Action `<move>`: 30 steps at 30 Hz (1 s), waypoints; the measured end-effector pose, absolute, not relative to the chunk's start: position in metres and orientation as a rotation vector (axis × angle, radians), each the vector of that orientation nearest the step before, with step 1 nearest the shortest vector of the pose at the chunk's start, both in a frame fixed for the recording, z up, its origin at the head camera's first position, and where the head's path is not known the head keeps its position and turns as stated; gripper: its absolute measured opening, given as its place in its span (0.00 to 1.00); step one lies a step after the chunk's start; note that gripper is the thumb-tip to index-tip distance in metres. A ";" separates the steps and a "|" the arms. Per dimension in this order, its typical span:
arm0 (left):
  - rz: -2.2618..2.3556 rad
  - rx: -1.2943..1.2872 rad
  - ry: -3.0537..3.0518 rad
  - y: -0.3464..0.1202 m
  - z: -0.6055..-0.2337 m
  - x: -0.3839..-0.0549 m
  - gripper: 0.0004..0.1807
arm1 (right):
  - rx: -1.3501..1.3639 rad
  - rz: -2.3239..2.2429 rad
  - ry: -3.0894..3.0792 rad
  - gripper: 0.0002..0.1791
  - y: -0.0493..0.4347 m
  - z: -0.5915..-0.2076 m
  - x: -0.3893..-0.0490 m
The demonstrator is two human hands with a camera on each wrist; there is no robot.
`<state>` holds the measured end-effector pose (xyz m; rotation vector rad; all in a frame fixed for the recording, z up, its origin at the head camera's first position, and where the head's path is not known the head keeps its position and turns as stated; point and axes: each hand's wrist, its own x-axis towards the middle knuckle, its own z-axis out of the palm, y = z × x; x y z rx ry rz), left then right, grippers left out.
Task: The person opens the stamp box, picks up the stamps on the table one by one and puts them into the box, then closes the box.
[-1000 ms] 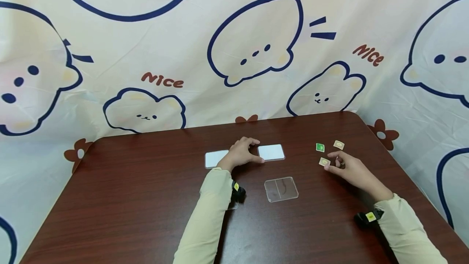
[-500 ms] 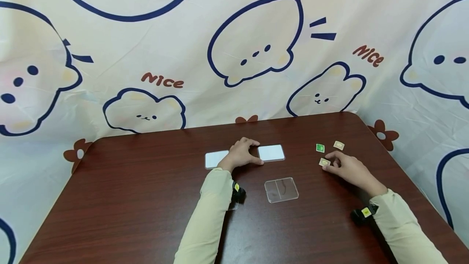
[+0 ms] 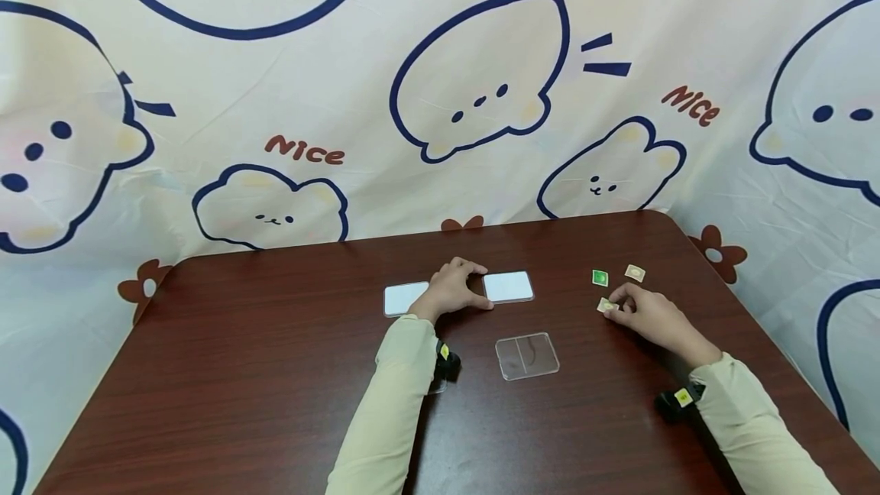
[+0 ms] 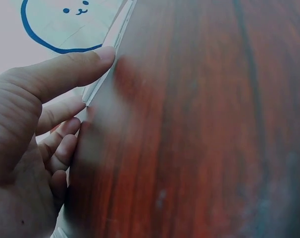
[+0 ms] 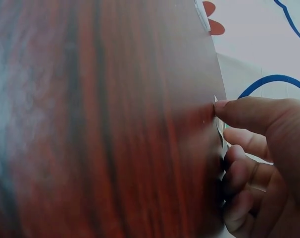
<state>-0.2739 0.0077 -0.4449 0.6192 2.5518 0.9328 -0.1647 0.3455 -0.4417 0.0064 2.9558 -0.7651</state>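
In the head view my left hand (image 3: 450, 290) reaches over the back of the table. Its thumb and index finger hold the left end of a flat case with a white face (image 3: 509, 287); the left wrist view shows the case (image 4: 118, 37) edge-on at the thumb. A second white-faced case (image 3: 404, 299) lies partly behind this hand. At the right, my right hand (image 3: 653, 317) pinches a small cream square like a stamp (image 3: 606, 304) by thumb and index finger. Beyond it lie a green stamp-like square (image 3: 600, 278) and another cream one (image 3: 635, 273).
A clear, shallow plastic case (image 3: 528, 356) with a dividing line lies in front of the white-faced cases. Another clear piece (image 3: 437, 386) shows partly beside the left wrist. The brown table (image 3: 227, 373) meets a patterned cloth (image 3: 344, 98) at its back and sides.
My right hand has moved slightly left, and its index finger has closed down toward the thumb on the cream square. The left hand has stayed in place on the white-faced case.
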 end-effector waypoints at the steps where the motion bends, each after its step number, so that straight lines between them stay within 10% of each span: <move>1: 0.931 0.621 2.552 0.008 -0.445 -0.274 0.36 | 0.004 -0.769 2.952 0.14 0.345 -0.442 -0.165; 30: 0.909 0.626 2.572 0.008 -0.445 -0.274 0.33 | -0.099 -0.796 2.912 0.09 0.330 -0.439 -0.176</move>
